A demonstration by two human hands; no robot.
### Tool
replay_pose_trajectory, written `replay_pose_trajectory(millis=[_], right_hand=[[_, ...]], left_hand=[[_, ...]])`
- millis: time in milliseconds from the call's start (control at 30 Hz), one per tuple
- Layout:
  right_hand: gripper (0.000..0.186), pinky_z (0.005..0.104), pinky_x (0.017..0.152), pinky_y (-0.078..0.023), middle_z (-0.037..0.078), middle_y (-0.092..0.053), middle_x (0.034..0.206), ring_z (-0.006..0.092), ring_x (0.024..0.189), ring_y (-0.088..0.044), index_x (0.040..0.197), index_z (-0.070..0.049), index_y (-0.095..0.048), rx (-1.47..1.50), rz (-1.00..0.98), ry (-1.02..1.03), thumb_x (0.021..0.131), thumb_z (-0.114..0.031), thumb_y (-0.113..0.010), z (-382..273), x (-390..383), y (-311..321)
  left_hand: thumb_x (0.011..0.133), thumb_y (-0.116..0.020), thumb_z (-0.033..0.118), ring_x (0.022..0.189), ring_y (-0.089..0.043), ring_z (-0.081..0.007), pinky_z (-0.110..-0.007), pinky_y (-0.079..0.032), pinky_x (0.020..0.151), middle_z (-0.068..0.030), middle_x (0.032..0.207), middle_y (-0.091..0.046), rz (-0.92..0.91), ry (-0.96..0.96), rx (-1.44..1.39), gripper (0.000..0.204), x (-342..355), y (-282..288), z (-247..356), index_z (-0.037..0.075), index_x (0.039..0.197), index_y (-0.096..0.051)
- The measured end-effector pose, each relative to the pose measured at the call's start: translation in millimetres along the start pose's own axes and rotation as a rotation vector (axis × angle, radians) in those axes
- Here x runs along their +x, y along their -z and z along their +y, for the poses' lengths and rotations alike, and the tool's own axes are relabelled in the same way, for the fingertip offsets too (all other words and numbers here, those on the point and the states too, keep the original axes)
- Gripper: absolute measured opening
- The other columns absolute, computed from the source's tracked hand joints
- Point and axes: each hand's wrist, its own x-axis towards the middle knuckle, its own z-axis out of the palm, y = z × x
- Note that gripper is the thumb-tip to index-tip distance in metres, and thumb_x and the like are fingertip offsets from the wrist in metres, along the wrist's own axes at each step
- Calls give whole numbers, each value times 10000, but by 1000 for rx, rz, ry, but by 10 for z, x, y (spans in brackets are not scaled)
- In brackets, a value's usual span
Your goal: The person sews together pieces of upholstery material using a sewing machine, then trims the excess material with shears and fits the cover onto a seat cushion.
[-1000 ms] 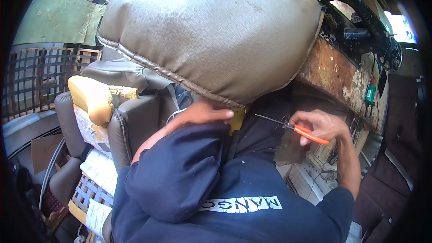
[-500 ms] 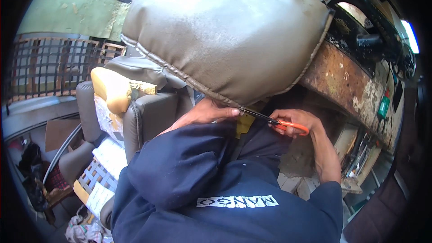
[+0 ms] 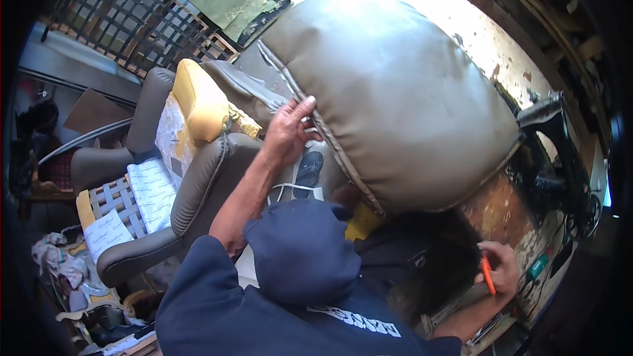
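Overhead, a grey cushion [image 3: 395,99] fills the middle, its piped seam [image 3: 339,151] running down its lower-left edge. Left of the cushion stands a seat [image 3: 198,178] (yellow foam showing). The left hand [image 3: 288,133] lies spread, fingertips on the seam, gripping nothing. Below-right of the cushion, the right hand [image 3: 501,270] closes round an orange tool [image 3: 487,275], farther from the seam.

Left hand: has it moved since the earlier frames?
Yes. The left hand was under the lower edge of the grey seat cushion, near the yellow foam; now it is up along the cushion's piped seam, fingers spread on it.
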Motion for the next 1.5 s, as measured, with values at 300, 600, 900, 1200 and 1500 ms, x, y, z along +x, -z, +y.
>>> replay_pose_trajectory(millis=[300, 600, 900, 1200, 1500], right_hand=[[492, 384, 970, -529, 154, -706, 1280, 255, 1120, -686, 1458, 0, -600, -690, 624, -435, 1010, -170, -715, -389, 212, 161], [620, 572, 1295, -146, 119, -401, 1688, 312, 1583, -324, 1620, -155, -451, -1327, 523, 185, 1113, -510, -447, -1153, 1956, -1161], [592, 586, 1299, -92, 72, -416, 1687, 311, 1586, -318, 1612, -213, -475, -1106, 539, 201, 1105, -516, -441, -1059, 1977, -1075], [716, 523, 1231, -320, 261, -487, 1578, 429, 1482, -433, 1583, -80, -460, -840, 1277, -110, 1037, -511, -629, -795, 1681, -1319], [634, 434, 1116, -467, 226, -566, 1341, 343, 1263, -588, 1408, -12, -622, -471, 1208, 210, 848, -144, -887, -1370, 1816, -915]], left_hand=[[1057, -669, 264, 970, -729, -186, -365, -600, 816, -80, 1153, -745, -144, 187, -129, 327, -592, 28, -462, 54, 1308, -661], [1011, -708, 475, 827, -670, -113, -308, -545, 717, -17, 932, -721, 46, 40, 2, 408, -284, 364, -425, 77, 1097, -709], [938, -764, 575, 999, -638, -243, -423, -565, 785, -136, 1317, -562, 445, -210, 76, 851, 1154, 1694, 708, 111, 1542, -383], [1020, -742, 340, 632, -585, -81, -255, -547, 612, 18, 814, -643, 181, -64, 396, 332, 1235, 2006, 895, 24, 1122, -727], [1081, -628, 225, 1068, -676, -173, -315, -516, 976, -79, 1168, -728, 206, -276, 71, 315, 1206, 2310, 920, -35, 1251, -686]])
